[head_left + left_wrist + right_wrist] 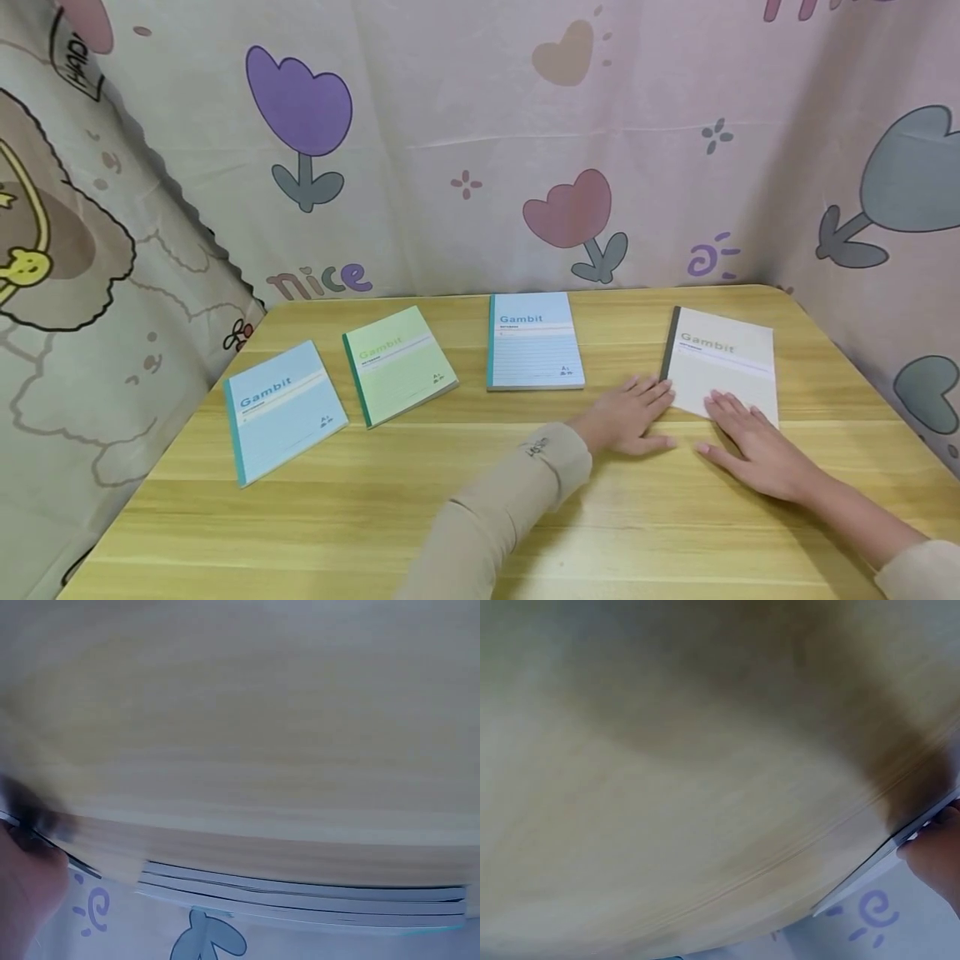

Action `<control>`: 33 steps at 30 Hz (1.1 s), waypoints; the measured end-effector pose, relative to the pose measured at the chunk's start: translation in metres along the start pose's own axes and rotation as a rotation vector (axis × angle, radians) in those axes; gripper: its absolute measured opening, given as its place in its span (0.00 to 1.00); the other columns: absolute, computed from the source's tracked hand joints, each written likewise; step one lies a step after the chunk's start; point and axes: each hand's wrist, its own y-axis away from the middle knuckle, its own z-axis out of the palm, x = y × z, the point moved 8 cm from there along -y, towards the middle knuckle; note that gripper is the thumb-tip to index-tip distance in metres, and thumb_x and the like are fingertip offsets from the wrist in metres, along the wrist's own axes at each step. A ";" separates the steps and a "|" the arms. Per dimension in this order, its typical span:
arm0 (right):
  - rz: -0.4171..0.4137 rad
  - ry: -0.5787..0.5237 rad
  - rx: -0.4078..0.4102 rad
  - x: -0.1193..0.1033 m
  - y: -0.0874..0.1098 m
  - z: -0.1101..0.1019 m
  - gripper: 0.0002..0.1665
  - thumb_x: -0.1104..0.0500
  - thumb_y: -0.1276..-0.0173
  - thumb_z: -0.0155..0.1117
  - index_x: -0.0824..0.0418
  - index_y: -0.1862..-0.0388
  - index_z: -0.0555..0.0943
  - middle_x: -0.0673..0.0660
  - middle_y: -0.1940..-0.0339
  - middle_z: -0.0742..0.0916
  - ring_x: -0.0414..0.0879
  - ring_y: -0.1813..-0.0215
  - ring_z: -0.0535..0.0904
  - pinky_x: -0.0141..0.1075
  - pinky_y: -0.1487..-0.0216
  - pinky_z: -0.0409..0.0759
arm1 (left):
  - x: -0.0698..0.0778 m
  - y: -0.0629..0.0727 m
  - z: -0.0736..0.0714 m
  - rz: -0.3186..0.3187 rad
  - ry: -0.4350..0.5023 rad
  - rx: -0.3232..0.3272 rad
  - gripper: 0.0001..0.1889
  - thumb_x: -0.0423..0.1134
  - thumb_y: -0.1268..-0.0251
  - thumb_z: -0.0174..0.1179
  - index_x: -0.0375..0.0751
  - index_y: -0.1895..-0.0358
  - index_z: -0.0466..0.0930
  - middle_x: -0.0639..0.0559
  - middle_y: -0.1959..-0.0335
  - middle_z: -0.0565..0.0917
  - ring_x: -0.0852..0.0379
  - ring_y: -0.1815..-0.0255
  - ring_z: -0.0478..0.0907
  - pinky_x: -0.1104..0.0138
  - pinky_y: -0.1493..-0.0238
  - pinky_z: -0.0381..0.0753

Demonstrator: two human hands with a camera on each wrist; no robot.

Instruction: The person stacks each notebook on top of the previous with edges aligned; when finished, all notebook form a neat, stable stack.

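A pale grey notebook [723,354] with a black spine lies tilted at the right of the wooden table. My left hand [628,415] lies with its fingers extended, fingertips at the notebook's near left corner by the spine. On the near edge of the same notebook, my right hand [757,446] rests its straight fingers on the cover, with the thumb out to the left. Part of the left hand [34,877] shows at the left of the left wrist view. In the right wrist view the right hand [936,855] is at the notebook's edge [862,871].
A striped blue notebook [534,354] lies at the back middle. Farther left are a green notebook [401,367] and another blue notebook [288,417], both turned at an angle. Behind the table [300,533] hangs a patterned cloth [427,100], which also lines both sides.
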 end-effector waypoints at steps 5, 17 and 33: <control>-0.031 0.001 0.014 -0.005 0.001 0.001 0.41 0.48 0.33 0.55 0.76 0.32 0.58 0.77 0.32 0.62 0.71 0.31 0.54 0.52 0.26 0.33 | -0.001 0.006 0.004 0.025 0.018 0.011 0.39 0.66 0.32 0.27 0.47 0.25 0.40 0.54 0.24 0.41 0.56 0.23 0.38 0.67 0.25 0.39; -0.116 0.054 0.061 -0.016 0.001 0.005 0.39 0.49 0.34 0.57 0.71 0.33 0.62 0.72 0.33 0.66 0.58 0.26 0.53 0.30 0.27 0.26 | -0.004 0.024 0.009 0.062 0.055 0.044 0.39 0.65 0.32 0.31 0.44 0.26 0.40 0.51 0.24 0.42 0.55 0.23 0.38 0.67 0.25 0.38; -0.232 0.119 0.117 -0.037 0.000 0.010 0.39 0.49 0.36 0.59 0.69 0.32 0.62 0.71 0.34 0.69 0.33 0.25 0.39 0.21 0.30 0.26 | -0.010 0.050 0.013 0.103 0.136 0.051 0.40 0.64 0.32 0.33 0.42 0.26 0.40 0.50 0.24 0.41 0.56 0.23 0.36 0.67 0.25 0.37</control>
